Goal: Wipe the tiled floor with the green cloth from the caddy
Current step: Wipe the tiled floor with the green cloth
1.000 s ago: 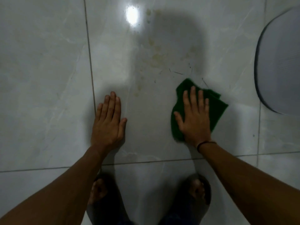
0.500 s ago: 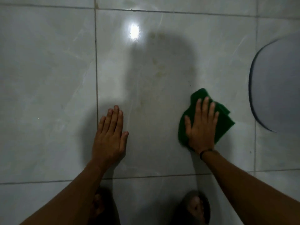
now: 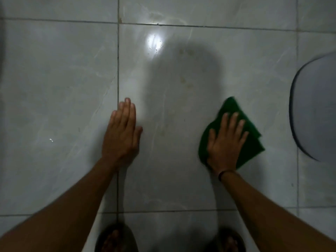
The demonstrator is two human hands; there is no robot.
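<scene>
The green cloth (image 3: 252, 142) lies folded on the glossy pale tiled floor (image 3: 60, 84), right of centre. My right hand (image 3: 224, 142) presses flat on it, fingers spread, covering its middle; a dark band circles that wrist. My left hand (image 3: 121, 135) rests flat on the bare tile beside a grout line, fingers together, holding nothing. Faint yellowish stains (image 3: 185, 82) mark the tile beyond the cloth. The caddy is not in view.
A pale rounded fixture with a dark rim (image 3: 316, 110) sits at the right edge, close to the cloth. My two feet (image 3: 113, 240) show at the bottom edge. A lamp glare (image 3: 154, 42) and my shadow fall on the centre tile.
My right hand has slid the cloth to the right, toward the rounded fixture. The view has tilted up, showing more far floor. The left hand stays planted.
</scene>
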